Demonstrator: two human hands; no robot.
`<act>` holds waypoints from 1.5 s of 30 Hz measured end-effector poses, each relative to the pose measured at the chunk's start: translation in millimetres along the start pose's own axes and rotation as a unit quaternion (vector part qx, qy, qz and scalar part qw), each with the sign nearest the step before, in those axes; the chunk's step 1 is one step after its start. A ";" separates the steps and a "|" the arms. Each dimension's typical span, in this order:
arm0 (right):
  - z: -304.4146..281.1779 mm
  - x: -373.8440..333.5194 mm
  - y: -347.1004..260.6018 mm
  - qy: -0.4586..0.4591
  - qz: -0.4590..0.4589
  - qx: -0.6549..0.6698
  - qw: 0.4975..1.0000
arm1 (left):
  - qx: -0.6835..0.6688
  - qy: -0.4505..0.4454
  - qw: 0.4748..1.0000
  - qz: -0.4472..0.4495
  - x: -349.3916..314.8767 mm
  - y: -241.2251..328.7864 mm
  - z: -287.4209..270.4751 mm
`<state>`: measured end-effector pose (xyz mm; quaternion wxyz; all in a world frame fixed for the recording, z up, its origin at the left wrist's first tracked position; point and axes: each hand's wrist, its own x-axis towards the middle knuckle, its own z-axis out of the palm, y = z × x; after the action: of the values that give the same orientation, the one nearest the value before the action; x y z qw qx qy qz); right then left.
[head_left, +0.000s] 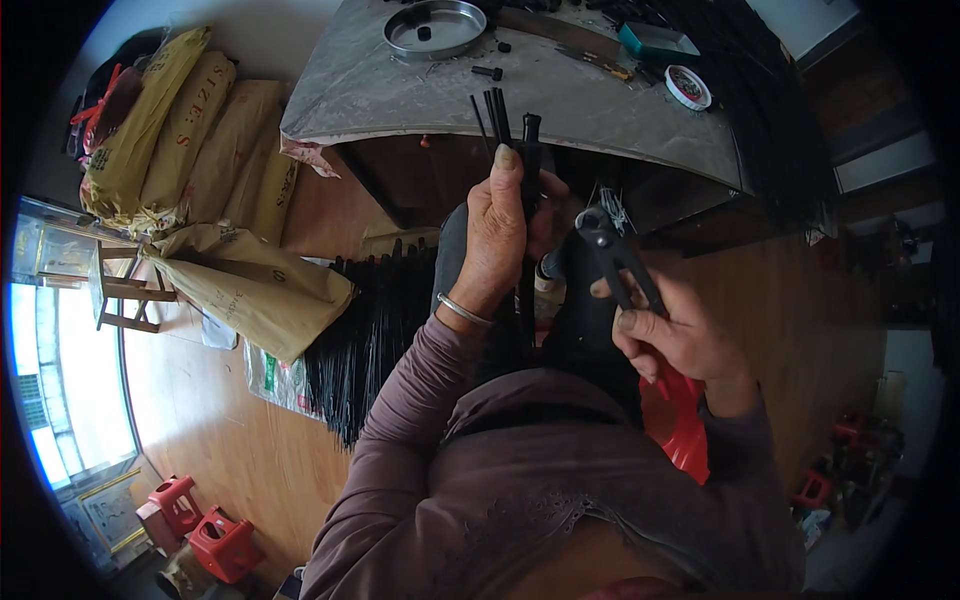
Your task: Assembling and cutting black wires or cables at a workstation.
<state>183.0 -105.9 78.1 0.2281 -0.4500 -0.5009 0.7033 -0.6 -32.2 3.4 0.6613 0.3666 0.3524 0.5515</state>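
Note:
My left hand is closed round a bundle of thin black rods and a thicker black shaft with a knobbed top. They stand upright in the fist, thumb pressed on the near side; their lower part is mostly hidden by the hand and my lap. In my right hand is a pair of pincers, gripped by its dark handles. Its rounded metal jaws point up and left, apart from the rods. A red plastic bag hangs below my right hand.
Ahead stands a grey worktable bearing a round metal tray, a green box and a white lid. Many black rods lie left of my legs beside a brown sack. Red stools stand lower left.

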 end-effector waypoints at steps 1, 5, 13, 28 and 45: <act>0.8 3.5 2.4 0.007 0.036 -0.004 0.999 | -0.005 -0.010 1.000 0.001 -0.4 0.3 1.8; 2.0 3.0 11.9 -0.005 0.070 0.061 0.996 | 0.063 -0.024 0.998 0.010 -10.6 2.0 16.6; -6.8 3.4 13.4 -0.038 0.039 0.095 0.994 | 0.060 -0.047 0.997 -0.017 -5.8 -0.9 16.7; 10.8 0.6 -6.2 -0.071 0.118 0.305 0.942 | 0.050 -0.010 0.999 0.003 -9.8 0.7 18.3; -13.5 7.8 -8.6 -0.015 0.077 -0.027 0.997 | 0.024 -0.070 0.997 -0.028 -5.3 -1.1 17.3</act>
<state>189.7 -89.8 81.5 0.1537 -0.4828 -0.4867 0.7116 14.1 -39.2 11.1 0.6906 0.4095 0.3287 0.4974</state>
